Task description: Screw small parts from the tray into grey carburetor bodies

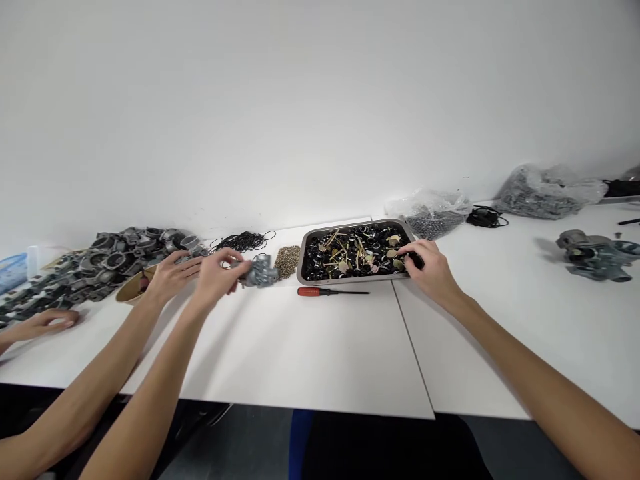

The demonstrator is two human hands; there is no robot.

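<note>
Fingers of the left hand point(216, 277) are pinching a grey metal casting point(263, 271) left of the tray point(345, 281), while the right hand's point(432, 267), half-curled at its right end, hold unclear, are apparently selecting among small parts point(361, 255), calling for isolating one.

"How did the casting point(263, 272) look?"
"Dull metal. The tray point(355, 280) was smoother metal."
"And the screwdriver point(327, 292)?"
"Its handle point(309, 291) looked plastic. The bags point(550, 193) were glossy plastic; the worktop point(310, 353), smooth."
</note>
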